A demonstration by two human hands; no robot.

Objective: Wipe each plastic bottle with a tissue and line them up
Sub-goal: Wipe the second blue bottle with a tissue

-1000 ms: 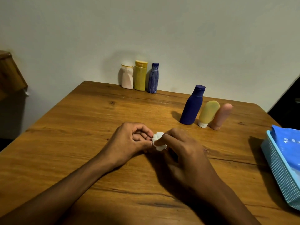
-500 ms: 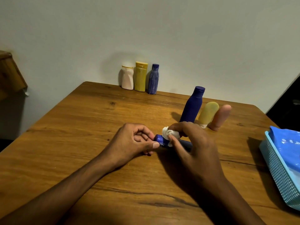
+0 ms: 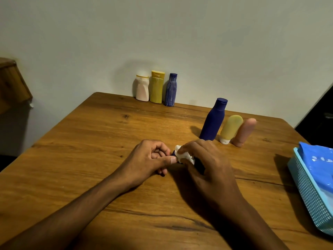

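- Plain wall behind, wooden worktop (image 3: 90, 159) under both hands.
- Left hand (image 3: 149, 159) pinches one end of a small dark-blue bottle (image 3: 199, 164) lying on its side between my hands. I hold it low on the wood so it can't roll while I rub.
- Right hand (image 3: 207, 163) is curled over the bottle with a crumpled white tissue (image 3: 183, 156) under the fingertips, pressed to the end nearest my left thumb. Hands are close together, both clamped on the same bottle; most of it is hidden under my right hand.
- Far ahead against the wall: white bottle (image 3: 142, 88), yellow bottle (image 3: 156, 87), striped blue bottle (image 3: 171, 90), upright, side by side. Looks like the lined-up row.
- Ahead-right of my right hand: tall navy bottle (image 3: 213, 120), pale yellow tube (image 3: 230, 129), pink tube (image 3: 245, 131), close-packed. Whether wiped or waiting, can't tell.
- Far right: light-blue mesh basket (image 3: 306, 192) with a blue packet (image 3: 319, 159) in it; white marks on it, unreadable.
- No label or brand legible on any bottle.
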